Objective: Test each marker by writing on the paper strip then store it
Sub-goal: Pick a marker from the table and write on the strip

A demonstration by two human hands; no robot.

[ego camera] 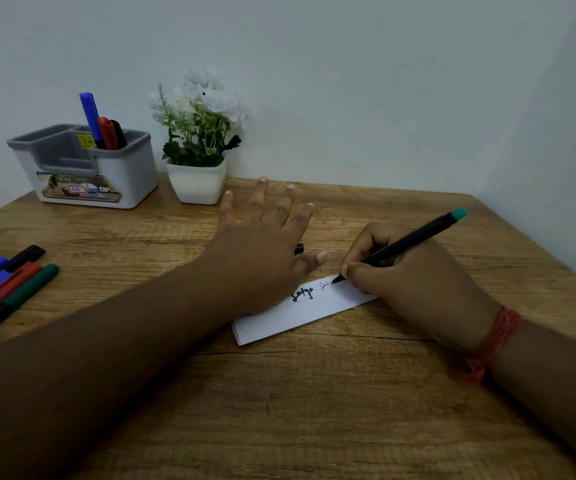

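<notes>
The right hand (418,271) grips a marker (414,239) slanted like a pen, tip on the strip (300,313) at mid-table, likely to test its ink. The left hand (262,247) lies flat, fingers spread, pinning the strip; a black cap (299,248) peeks from under it. The marker is black with a teal end. Untested markers (6,282) wait at the left edge; the holder (82,164) at the far left corner keeps three, beside a plant (198,140).
</notes>
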